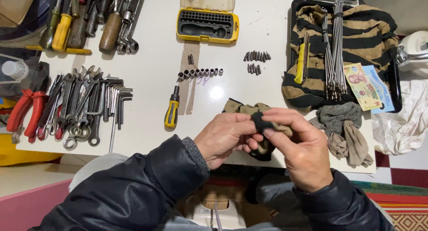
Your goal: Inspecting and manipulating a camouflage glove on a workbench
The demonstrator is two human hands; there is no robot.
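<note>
1. Head view: both hands meet at the near edge of the white tabletop [147, 57]. The left hand [225, 139] and the right hand [301, 150] are each pinched shut on a small black piece [260, 122] held between their fingertips, with a khaki cloth [249, 109] bunched under and behind it.
2. The black piece sits dead centre between the two grips, slightly nearer the right thumb; its long axis cannot be told, since fingers cover most of it.
3. The cloth trails away from the person, its far end resting on the tabletop just beyond the knuckles.
4. Just left of the hands lies a yellow-handled screwdriver [172, 108], pointing away from the person; beyond it run a row of small sockets [199, 73] and a scatter of driver bits [256, 61].
5. An open yellow bit case [207, 26] stands at the far edge; spanners and hex keys [89, 106] fill the left side; a striped cloth [356, 35] with metal rods [334, 48] lies right.
</note>
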